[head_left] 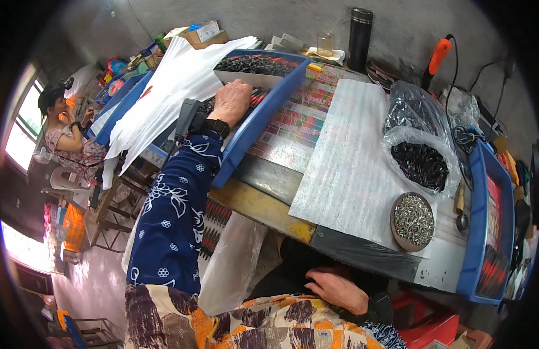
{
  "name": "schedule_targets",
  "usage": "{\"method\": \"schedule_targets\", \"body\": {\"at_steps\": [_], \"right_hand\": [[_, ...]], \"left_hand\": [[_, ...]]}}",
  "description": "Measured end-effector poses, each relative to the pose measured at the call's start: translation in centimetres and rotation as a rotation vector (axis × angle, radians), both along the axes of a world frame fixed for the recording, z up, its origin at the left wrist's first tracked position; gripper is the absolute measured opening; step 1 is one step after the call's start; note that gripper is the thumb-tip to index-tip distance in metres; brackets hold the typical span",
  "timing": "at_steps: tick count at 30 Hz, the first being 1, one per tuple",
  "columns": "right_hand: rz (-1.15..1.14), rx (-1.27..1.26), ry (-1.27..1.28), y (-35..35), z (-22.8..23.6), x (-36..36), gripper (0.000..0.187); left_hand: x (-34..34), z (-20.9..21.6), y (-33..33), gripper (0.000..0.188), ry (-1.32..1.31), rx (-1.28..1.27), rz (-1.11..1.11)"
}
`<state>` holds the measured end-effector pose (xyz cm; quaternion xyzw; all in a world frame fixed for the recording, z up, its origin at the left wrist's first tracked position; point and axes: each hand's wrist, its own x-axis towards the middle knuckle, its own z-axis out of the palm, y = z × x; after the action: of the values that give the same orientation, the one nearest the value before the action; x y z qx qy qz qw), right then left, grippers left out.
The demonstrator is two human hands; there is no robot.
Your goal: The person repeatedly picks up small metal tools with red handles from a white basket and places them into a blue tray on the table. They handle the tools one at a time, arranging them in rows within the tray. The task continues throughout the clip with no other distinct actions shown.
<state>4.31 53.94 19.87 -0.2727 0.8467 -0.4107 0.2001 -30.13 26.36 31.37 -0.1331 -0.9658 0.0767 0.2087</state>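
Observation:
My left hand (232,102) reaches into a blue tray (256,116) of slim black-and-red pieces (260,95). Its back faces up, and its fingertips are hidden, so I cannot make out whether they grip anything. A dark watch (216,127) and a blue patterned sleeve cover that wrist and arm. Low by my lap, my right hand (341,291) rests with loosely extended fingers and nothing visible in it. White foam sheets (165,96) lie over the tray's left side. To the right, a round dish (413,224) of small metal pins sits on a foam sheet (345,163).
A plastic bag (420,160) of black parts stands behind the dish. Another blue tray (484,227) is at the right edge. A black flask (359,39) and an orange-handled tool (437,61) are at the back. Another person (72,128) sits far left.

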Motion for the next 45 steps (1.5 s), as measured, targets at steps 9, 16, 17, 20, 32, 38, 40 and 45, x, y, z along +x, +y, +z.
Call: {"method": "schedule_targets", "body": {"at_steps": [9, 16, 17, 20, 32, 38, 40, 45], "right_hand": [[-0.056, 0.072, -0.078, 0.4, 5.4, -1.3, 0.026], [-0.088, 0.126, -0.221, 0.8, 4.1, -1.3, 0.033], [-0.079, 0.097, -0.213, 0.8, 3.8, -1.4, 0.033], [-0.034, 0.103, -0.273, 0.4, 3.2, -1.6, 0.033], [0.076, 0.104, 0.14, 0.9, 2.4, -0.9, 0.035], [0.693, 0.755, 0.964, 1.7, 2.8, -1.2, 0.044], [0.665, 0.739, 0.885, 1.3, 3.3, -1.5, 0.043], [0.253, 0.447, -0.016, 0.5, 3.4, -1.7, 0.042]], "left_hand": [[1.7, 1.7, -2.9, 0.019, 0.177, 0.088, -0.06], [6.6, 6.5, -7.9, 0.03, 0.706, -0.041, -0.134], [7.3, 7.3, -8.9, 0.039, 0.8, -0.093, -0.096], [7.2, 10.9, -13.1, 0.078, 0.779, -0.063, -0.107], [-0.5, 5.1, -17.2, 0.077, -0.174, -0.01, 0.141], [-2.8, 5.6, -18.9, 0.036, 0.112, -0.132, 0.236], [-3.3, 6.2, -19.5, 0.033, 0.168, -0.104, 0.218], [-4.7, 8.0, -21.2, 0.026, 0.286, -0.041, 0.37]]}}
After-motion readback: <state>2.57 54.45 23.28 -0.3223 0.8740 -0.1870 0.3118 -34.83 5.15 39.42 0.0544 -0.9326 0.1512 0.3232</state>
